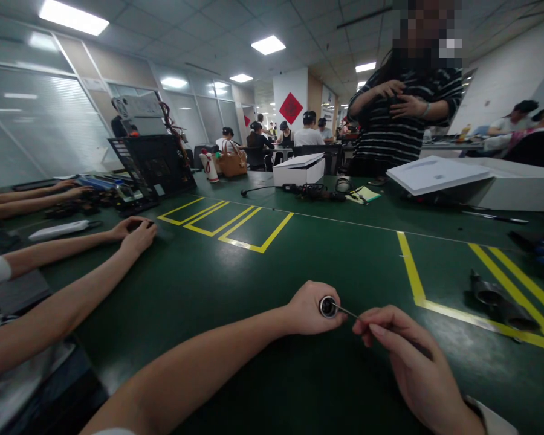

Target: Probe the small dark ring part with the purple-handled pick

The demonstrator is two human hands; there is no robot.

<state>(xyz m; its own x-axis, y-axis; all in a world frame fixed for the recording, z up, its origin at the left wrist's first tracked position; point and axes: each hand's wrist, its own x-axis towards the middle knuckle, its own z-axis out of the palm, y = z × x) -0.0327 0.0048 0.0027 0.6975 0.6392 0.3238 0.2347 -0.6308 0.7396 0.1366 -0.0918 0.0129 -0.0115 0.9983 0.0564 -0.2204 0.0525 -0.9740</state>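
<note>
My left hand [309,309] is closed around a small tube with a silver rim and dark inside [327,307], its round open end turned toward me. Most of the tube's body is hidden in the fist. Between the thumb and fingers of my right hand [401,344] is a thin metal rod [348,312], pinched near its right end. The rod's other end reaches the tube's mouth; how deep it goes cannot be made out. To the right, dark tubular parts [503,305] lie on the green table [236,374].
Yellow tape outlines [263,246] mark the table. Two other people's arms [72,241] extend from the left. Black cables [317,192], a white box [299,172] and a larger open white box [526,184] lie across the far side, where a person [403,121] stands.
</note>
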